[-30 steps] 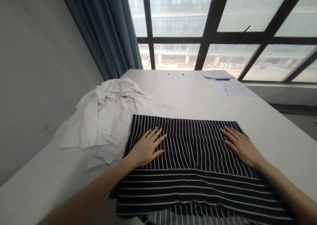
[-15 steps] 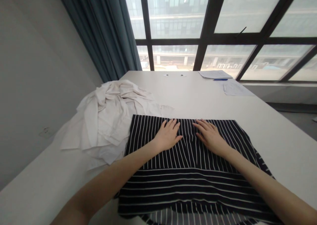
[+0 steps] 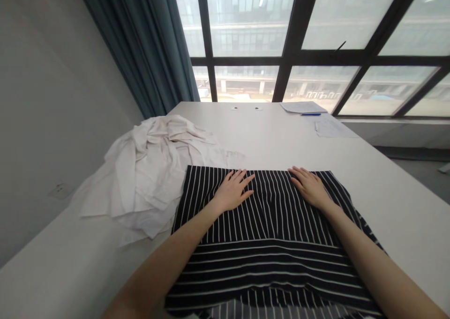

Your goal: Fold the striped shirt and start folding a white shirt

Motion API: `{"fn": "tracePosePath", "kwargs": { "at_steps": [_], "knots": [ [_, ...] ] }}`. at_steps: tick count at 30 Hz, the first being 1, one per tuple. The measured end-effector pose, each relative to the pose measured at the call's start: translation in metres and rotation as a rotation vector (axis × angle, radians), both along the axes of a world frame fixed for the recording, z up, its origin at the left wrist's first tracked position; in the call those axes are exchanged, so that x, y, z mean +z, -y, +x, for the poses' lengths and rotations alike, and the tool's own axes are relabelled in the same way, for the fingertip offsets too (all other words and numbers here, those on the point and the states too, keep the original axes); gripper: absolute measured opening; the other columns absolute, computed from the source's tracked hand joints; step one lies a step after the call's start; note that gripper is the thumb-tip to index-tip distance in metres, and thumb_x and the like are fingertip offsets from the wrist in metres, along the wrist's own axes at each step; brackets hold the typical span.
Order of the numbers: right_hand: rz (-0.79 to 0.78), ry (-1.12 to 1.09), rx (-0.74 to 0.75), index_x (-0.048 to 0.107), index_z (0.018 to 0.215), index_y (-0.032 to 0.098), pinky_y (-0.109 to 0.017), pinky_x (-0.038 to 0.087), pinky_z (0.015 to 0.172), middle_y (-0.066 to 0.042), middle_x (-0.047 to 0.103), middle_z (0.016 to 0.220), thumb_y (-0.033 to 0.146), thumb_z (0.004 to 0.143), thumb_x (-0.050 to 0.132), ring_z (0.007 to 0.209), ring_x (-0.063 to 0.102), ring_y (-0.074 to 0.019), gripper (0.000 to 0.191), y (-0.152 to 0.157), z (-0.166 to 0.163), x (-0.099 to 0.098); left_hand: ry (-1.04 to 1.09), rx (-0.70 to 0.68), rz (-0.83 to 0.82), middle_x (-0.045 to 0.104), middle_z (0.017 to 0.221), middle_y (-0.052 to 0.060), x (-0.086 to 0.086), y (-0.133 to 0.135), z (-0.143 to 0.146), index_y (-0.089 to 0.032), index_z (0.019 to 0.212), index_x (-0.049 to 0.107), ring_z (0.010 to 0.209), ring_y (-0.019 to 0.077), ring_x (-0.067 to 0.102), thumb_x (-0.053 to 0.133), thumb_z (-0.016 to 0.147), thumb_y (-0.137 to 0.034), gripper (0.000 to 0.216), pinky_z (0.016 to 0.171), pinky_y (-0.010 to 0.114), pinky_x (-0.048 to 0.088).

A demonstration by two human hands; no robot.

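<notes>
A black garment with white stripes [image 3: 270,225] lies spread on the white table in front of me. Its upper part has upright stripes, while a band below carries stripes running across. My left hand [image 3: 232,191] rests flat on the cloth near its far edge, left of the middle, with fingers spread. On the right side of that same edge, my right hand [image 3: 310,186] lies palm down with its fingers stretched out. Neither hand grips the fabric. Small wrinkles run between the hands, and the near end of the garment is bunched and partly out of view.
A crumpled white cloth [image 3: 151,169] lies to the left, close against the garment. Papers [image 3: 303,107] and a blue pen [image 3: 311,114] are at the table's far right. Behind the table [image 3: 256,136] stand a window and a blue curtain [image 3: 154,52].
My right hand has slid to the right along the garment's far edge, and the hands are farther apart. The left hand has shifted slightly left. The view has moved a little.
</notes>
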State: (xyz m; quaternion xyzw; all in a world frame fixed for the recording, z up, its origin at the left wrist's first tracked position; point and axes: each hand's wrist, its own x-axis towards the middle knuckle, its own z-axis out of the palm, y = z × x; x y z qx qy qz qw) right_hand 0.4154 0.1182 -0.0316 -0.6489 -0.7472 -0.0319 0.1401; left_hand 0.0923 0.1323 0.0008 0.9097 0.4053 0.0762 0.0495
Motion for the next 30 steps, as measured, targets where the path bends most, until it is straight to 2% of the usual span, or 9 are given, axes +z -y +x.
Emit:
{"fn": "tracePosePath", "kwargs": {
  "at_steps": [4,8,11,14,17,19,22,26,30],
  "knots": [
    [0.045,-0.002,-0.033,0.054,0.132,0.023,-0.053,0.034,0.106,-0.009,0.053,0.142,0.04,0.097,0.031,0.133,0.044,-0.0289,0.045,0.0,-0.004,-0.001,0.023,0.015,0.007,0.028,0.157,0.01,0.0,0.001,0.001,-0.027,0.15,0.03,0.146,0.026,0.022,0.027,0.1,-0.052,0.056,0.117,0.048,0.02],
    [0.156,-0.027,-0.013,0.056,0.13,0.02,-0.055,0.034,0.106,-0.014,0.055,0.138,0.03,0.095,0.034,0.132,0.045,-0.0294,0.042,0.004,-0.013,0.009,0.078,-0.03,0.064,0.035,0.154,0.009,0.003,0.003,0.002,-0.023,0.143,0.042,0.145,0.0228,0.025,0.035,0.101,-0.039,0.045,0.118,0.046,0.019],
    [0.185,-0.089,0.187,0.054,0.132,0.023,-0.052,0.035,0.108,-0.01,0.055,0.138,0.026,0.097,0.033,0.134,0.043,-0.0257,0.041,0.011,-0.026,0.022,0.093,-0.124,0.069,0.041,0.151,0.007,0.006,0.005,0.002,-0.019,0.137,0.049,0.143,0.0185,0.029,0.037,0.1,-0.029,0.04,0.118,0.039,0.02],
    [0.073,-0.104,0.421,0.051,0.135,0.026,-0.047,0.035,0.11,-0.006,0.051,0.144,0.03,0.099,0.035,0.137,0.039,-0.0225,0.04,0.019,-0.043,0.032,0.073,-0.162,0.053,0.041,0.151,0.006,0.006,0.005,0.003,-0.019,0.139,0.046,0.141,0.018,0.033,0.038,0.099,-0.03,0.042,0.117,0.038,0.022],
    [-0.024,-0.053,0.514,0.047,0.139,0.026,-0.048,0.035,0.111,-0.006,0.047,0.147,0.036,0.098,0.041,0.138,0.037,-0.0237,0.043,0.023,-0.056,0.034,0.041,-0.159,0.045,0.036,0.154,0.007,0.004,0.005,0.003,-0.02,0.145,0.037,0.142,0.0215,0.03,0.038,0.099,-0.039,0.049,0.117,0.043,0.022],
    [-0.009,-0.04,0.524,0.047,0.139,0.025,-0.049,0.036,0.109,-0.008,0.049,0.145,0.034,0.097,0.045,0.136,0.04,-0.0248,0.043,0.024,-0.058,0.034,0.042,-0.152,0.06,0.035,0.154,0.008,0.003,0.005,0.004,-0.019,0.146,0.035,0.142,0.0231,0.031,0.04,0.099,-0.039,0.051,0.116,0.045,0.023],
    [0.074,-0.065,0.563,0.056,0.129,0.022,-0.047,0.04,0.104,-0.01,0.058,0.134,0.026,0.095,0.047,0.128,0.048,-0.024,0.035,0.025,-0.058,0.037,0.12,-0.179,0.119,0.046,0.147,0.01,0.002,0.004,0.004,-0.017,0.135,0.048,0.137,0.0218,0.039,0.043,0.097,-0.029,0.04,0.114,0.044,0.027],
    [0.133,-0.111,0.643,0.064,0.105,0.021,-0.046,0.043,0.098,-0.008,0.064,0.114,0.011,0.088,0.046,0.116,0.054,-0.0231,0.027,0.029,-0.058,0.043,0.255,-0.316,0.205,0.062,0.124,0.007,0.005,0.003,0.003,-0.017,0.112,0.061,0.12,0.0188,0.053,0.046,0.094,-0.014,0.024,0.107,0.039,0.037],
    [0.108,-0.132,0.679,0.065,0.098,0.021,-0.047,0.042,0.097,-0.008,0.061,0.113,0.003,0.078,0.045,0.115,0.053,-0.0246,0.033,0.033,-0.061,0.044,0.254,-0.466,0.26,0.062,0.118,0.007,0.006,0.003,0.004,-0.021,0.117,0.061,0.11,0.0202,0.056,0.05,0.092,-0.013,0.028,0.098,0.038,0.045]
  ]
}}
